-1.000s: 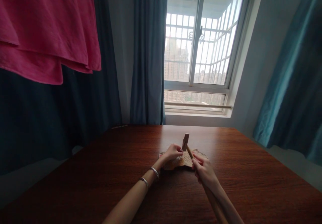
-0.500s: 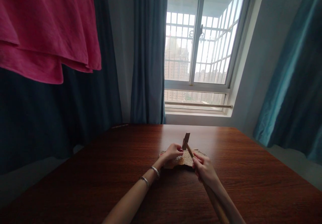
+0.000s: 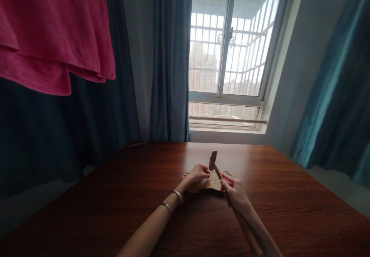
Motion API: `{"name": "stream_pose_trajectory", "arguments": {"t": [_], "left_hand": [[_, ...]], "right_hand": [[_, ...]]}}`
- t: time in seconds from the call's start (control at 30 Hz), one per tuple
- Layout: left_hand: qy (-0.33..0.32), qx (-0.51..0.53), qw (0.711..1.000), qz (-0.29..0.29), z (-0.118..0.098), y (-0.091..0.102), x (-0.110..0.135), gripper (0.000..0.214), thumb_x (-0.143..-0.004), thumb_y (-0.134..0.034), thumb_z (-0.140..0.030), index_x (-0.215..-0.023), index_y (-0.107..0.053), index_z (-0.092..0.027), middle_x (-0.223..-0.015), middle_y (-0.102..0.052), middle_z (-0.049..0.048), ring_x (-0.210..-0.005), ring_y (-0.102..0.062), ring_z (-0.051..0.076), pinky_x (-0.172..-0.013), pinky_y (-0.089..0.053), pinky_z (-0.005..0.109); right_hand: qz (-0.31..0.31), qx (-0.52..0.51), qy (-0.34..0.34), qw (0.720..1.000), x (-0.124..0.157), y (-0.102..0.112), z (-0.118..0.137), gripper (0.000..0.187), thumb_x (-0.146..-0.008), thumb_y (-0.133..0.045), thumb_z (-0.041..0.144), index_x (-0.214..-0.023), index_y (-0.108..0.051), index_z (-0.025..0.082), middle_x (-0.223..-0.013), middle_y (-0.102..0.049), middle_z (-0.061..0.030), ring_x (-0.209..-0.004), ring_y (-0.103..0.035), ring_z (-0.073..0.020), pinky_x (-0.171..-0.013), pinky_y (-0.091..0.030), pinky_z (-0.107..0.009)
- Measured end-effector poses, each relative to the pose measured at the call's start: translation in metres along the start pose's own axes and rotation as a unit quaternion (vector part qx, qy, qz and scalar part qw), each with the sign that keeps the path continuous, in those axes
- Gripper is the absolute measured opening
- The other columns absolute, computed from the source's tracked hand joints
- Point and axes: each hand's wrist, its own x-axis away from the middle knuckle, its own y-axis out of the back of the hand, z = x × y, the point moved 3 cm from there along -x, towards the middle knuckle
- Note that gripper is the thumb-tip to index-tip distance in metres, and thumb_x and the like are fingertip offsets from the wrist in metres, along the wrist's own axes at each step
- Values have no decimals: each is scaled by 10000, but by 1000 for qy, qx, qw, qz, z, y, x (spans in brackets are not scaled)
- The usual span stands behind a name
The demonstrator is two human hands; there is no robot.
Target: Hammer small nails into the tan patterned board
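Observation:
A flat tan board with rows of small holes [image 3: 214, 181] lies on the dark wooden table [image 3: 115, 210], a little beyond its middle. My left hand [image 3: 195, 174] rests on the board's left part, fingers pinched together over something small that I cannot make out. My right hand [image 3: 234, 194] is wrapped round the wooden handle of a small hammer [image 3: 213, 160], whose head stands tilted just above the board, right beside my left fingertips. The handle runs back under my right forearm. Two thin bracelets sit on my left wrist.
A pink cloth [image 3: 54, 33] hangs at the upper left. Blue curtains [image 3: 170, 60] flank a barred window [image 3: 231, 52] behind the table's far edge. Another teal curtain [image 3: 338, 87] hangs at the right. Floor shows past both side edges of the table.
The hammer head has risen slightly and both hands have shifted a touch away from me. The board stays where it was.

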Motion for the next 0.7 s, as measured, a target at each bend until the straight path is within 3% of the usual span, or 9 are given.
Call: {"name": "stream_pose_trajectory", "arguments": {"t": [0.2,0.7], "left_hand": [[19,-5,1000,8,-4,1,1,256,-627,-563,-220,-768,-719,-74,-638,-609,5,-585,-469,109,-519,-293,194],[4,0,1000,10,-2,1,0,221,-628,-572,-210,-730,-712,-72,-613,-604,9,-570,-478,111,-514,-292,198]], "right_hand": [[24,-15,-14,999,0,-2,-6,560,-763,-513,424,-1222,-557,106,-516,-493,64,-276,-379,-63,-258,-299,-182],[9,-17,-9,1000,2,-1,7,543,-771,-490,427,-1195,-572,98,-549,-509,45,-290,-393,-70,-250,-322,-195]]}}
